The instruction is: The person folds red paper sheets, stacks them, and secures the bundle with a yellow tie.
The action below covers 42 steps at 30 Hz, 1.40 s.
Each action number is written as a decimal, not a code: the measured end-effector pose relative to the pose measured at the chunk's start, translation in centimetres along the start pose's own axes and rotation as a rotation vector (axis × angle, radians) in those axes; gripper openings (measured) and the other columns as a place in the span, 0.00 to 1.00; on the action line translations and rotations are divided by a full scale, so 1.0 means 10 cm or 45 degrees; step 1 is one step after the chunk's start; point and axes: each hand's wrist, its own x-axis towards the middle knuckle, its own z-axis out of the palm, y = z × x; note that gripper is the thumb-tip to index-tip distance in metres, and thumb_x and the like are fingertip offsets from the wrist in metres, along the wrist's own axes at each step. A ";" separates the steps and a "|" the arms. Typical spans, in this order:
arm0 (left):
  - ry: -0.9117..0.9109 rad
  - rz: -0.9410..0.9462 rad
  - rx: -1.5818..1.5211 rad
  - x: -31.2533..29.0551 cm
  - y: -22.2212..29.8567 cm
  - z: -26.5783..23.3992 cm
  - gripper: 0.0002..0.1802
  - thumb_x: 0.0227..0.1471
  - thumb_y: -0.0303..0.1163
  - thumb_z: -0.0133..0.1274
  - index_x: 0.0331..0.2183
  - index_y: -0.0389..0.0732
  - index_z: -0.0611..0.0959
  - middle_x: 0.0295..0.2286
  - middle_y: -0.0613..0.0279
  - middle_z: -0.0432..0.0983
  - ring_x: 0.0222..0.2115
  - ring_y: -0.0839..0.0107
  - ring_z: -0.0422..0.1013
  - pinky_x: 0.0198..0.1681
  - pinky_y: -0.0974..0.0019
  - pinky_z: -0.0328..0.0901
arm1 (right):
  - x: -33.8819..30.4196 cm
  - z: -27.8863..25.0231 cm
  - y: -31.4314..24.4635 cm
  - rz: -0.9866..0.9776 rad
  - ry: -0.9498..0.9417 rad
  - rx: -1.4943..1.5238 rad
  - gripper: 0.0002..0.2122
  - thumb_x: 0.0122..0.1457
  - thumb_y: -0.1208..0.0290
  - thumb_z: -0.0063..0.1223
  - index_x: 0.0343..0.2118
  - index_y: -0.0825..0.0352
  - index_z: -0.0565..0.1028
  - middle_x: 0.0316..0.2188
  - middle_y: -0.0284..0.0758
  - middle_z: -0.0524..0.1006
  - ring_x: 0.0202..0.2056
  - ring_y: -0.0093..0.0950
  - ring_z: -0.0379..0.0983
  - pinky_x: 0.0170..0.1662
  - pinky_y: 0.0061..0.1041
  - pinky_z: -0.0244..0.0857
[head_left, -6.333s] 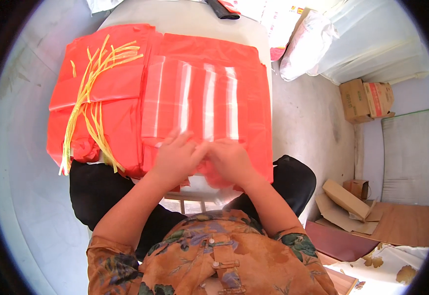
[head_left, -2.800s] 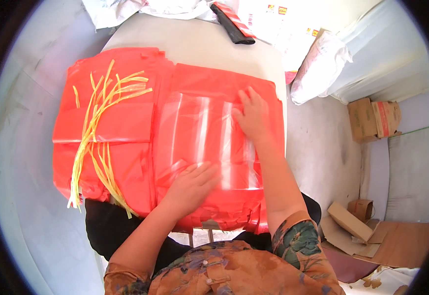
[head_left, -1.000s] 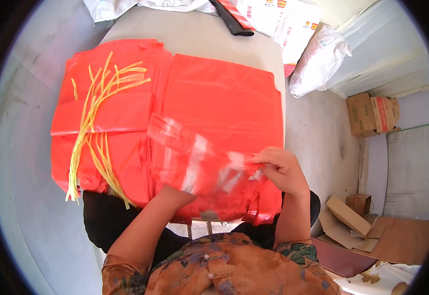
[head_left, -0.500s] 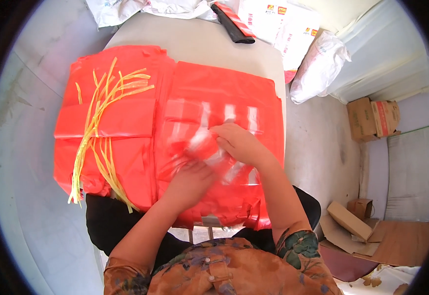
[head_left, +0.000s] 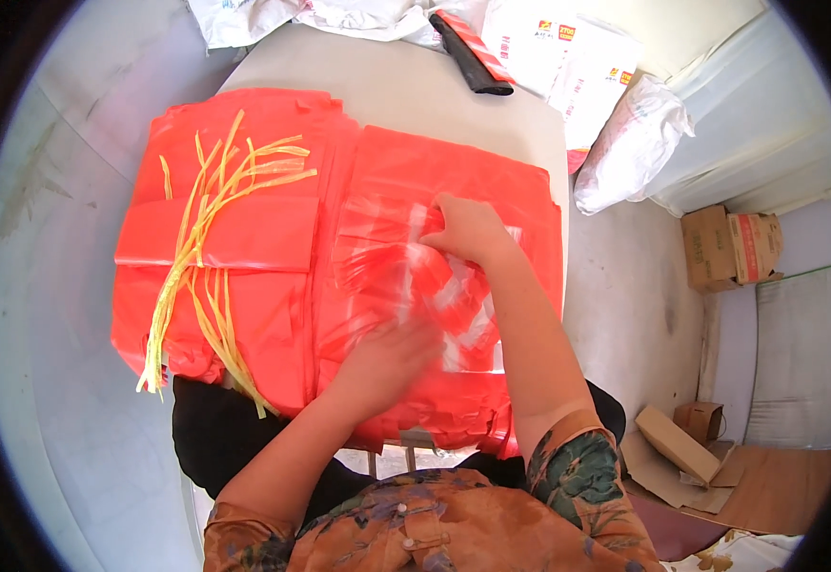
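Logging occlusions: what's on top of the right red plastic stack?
Rumpled white-banded plastic lies on the red stack, with the right hand and blurred left hand over it. The hands cover parts of it; what lies beneath is hidden.

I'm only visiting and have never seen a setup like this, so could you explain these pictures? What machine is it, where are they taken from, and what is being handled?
There is no machine here: these are a person's own bare hands. Every picture comes from a wide camera worn on that person's head, looking down, which is why straight edges bend.

On the pale table lie two piles of red plastic, a left pile and a right pile. Yellow strips lie across the left one.

Both hands are at the striped plastic on the right pile: the right hand touches it, and the left hand is blurred, so I can't tell whether it grips anything.
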 end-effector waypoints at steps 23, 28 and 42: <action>0.180 -0.454 -0.530 0.02 0.08 0.03 0.17 0.53 0.29 0.51 0.46 0.40 0.82 0.50 0.51 0.76 0.52 0.54 0.71 0.54 0.49 0.66 | -1.12 0.67 -0.45 -0.880 0.045 0.581 0.11 0.56 0.70 0.60 0.42 0.66 0.79 0.47 0.42 0.78 0.54 0.39 0.72 0.57 0.39 0.66; 0.089 0.061 0.016 0.01 -0.02 0.05 0.17 0.53 0.31 0.51 0.46 0.42 0.83 0.51 0.54 0.75 0.53 0.57 0.71 0.55 0.49 0.65 | -1.06 0.27 -0.40 -0.582 0.398 -0.235 0.21 0.55 0.68 0.59 0.52 0.67 0.77 0.55 0.47 0.73 0.63 0.44 0.62 0.67 0.42 0.55; 0.055 0.052 0.017 0.05 0.00 -0.05 0.23 0.54 0.31 0.52 0.52 0.43 0.80 0.57 0.56 0.72 0.60 0.60 0.66 0.59 0.53 0.63 | -0.28 0.75 -0.28 -0.621 0.231 -0.097 0.29 0.63 0.56 0.54 0.66 0.55 0.65 0.72 0.39 0.53 0.72 0.46 0.42 0.70 0.58 0.36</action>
